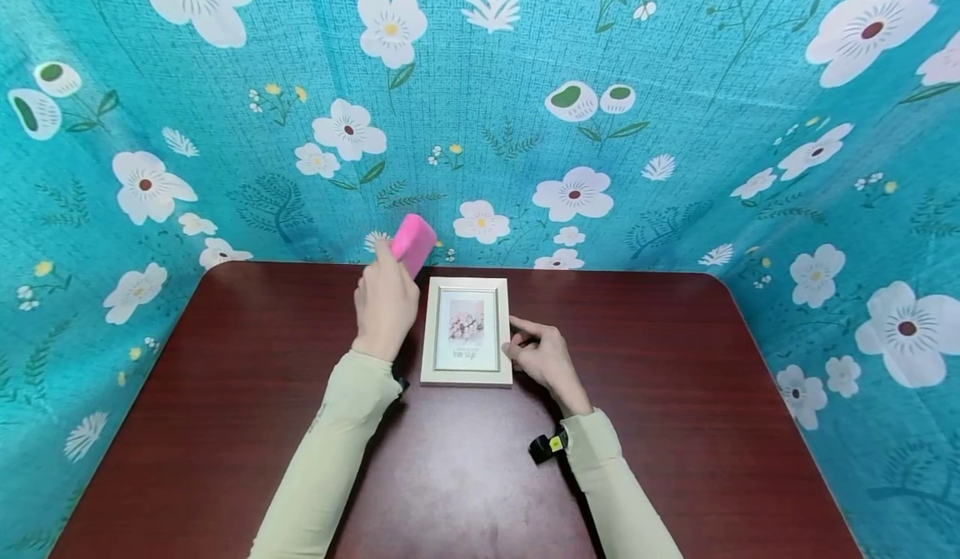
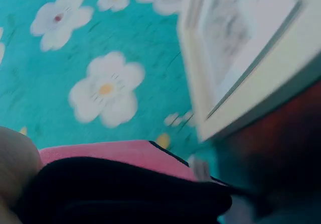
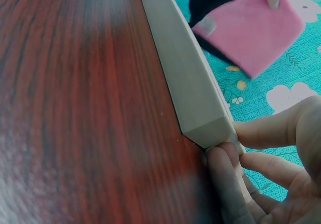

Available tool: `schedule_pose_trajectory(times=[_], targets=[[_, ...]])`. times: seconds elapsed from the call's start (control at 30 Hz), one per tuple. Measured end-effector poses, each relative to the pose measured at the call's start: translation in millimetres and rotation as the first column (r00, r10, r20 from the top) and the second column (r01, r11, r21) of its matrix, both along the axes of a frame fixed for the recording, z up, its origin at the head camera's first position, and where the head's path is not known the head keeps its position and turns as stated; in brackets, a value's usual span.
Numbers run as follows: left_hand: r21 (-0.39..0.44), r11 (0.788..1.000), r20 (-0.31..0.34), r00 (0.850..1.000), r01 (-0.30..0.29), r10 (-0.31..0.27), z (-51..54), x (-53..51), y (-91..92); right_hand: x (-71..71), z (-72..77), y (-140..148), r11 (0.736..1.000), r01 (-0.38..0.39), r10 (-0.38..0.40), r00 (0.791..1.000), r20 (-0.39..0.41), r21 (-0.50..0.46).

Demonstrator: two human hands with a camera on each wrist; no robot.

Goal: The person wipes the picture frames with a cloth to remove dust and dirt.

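A picture frame (image 1: 467, 378) with a pale border and a floral print stands or lies on the table; which of the two I cannot tell. My right hand (image 1: 546, 361) grips its right edge, and in the right wrist view the fingers (image 3: 271, 132) pinch the frame's corner (image 3: 208, 128). Up and left of the frame, my left hand (image 1: 386, 302) holds a pink cloth (image 1: 414, 244) with a black part, clear of the frame. The left wrist view shows the cloth (image 2: 120, 151) below the frame (image 2: 195, 83).
The dark red-brown table (image 1: 262, 392) reaches back to a turquoise floral curtain (image 1: 480, 126), which also runs along both sides. A black wrist device with a yellow mark (image 1: 556, 443) is at my right sleeve.
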State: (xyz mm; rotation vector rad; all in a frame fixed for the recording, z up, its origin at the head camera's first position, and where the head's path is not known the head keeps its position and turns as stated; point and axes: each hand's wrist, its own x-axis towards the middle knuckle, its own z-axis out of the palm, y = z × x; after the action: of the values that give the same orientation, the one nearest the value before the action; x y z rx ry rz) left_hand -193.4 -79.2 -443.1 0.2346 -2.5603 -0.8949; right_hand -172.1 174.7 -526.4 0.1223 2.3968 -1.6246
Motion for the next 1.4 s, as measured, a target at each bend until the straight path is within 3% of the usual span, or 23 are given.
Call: schedule_pose_trajectory(times=[0.17, 0.37, 0.53, 0.7, 1.03, 1.4], targets=[[-0.066, 0.992, 0.118, 0.988, 0.104, -0.095, -22.7, -8.0, 26.7, 1.2, 0.5, -2.9, 1.0, 0.015, -0.015, 1.0, 0.0, -0.009], [-0.154, 0.964, 0.219, 0.959, 0.217, -0.181, -43.5, -9.9, 51.0, 2.3, -1.0, -7.1, 0.999, 0.028, -0.028, 1.0, -0.002, -0.021], [-0.232, 0.934, 0.288, 0.936, 0.273, -0.202, -51.4, -8.9, 59.6, 2.4, -1.2, -9.0, 0.999, 0.041, -0.041, 0.999, -0.006, -0.02], [-0.298, 0.906, 0.34, 0.921, 0.3, -0.193, -51.3, -10.3, 68.8, 1.8, 0.5, -8.2, 0.999, 0.043, -0.043, 0.999, -0.012, -0.019], [-0.307, 0.92, 0.284, 0.946, 0.245, -0.157, -55.8, -13.5, 78.0, 2.1, -1.3, -8.1, 0.999, 0.036, -0.035, 0.999, -0.038, 0.015], [-0.293, 0.937, 0.27, 0.956, 0.192, -0.112, -53.9, -13.9, 82.6, 2.7, -0.6, -9.0, 0.999, 0.033, -0.032, 0.998, -0.045, 0.031]])
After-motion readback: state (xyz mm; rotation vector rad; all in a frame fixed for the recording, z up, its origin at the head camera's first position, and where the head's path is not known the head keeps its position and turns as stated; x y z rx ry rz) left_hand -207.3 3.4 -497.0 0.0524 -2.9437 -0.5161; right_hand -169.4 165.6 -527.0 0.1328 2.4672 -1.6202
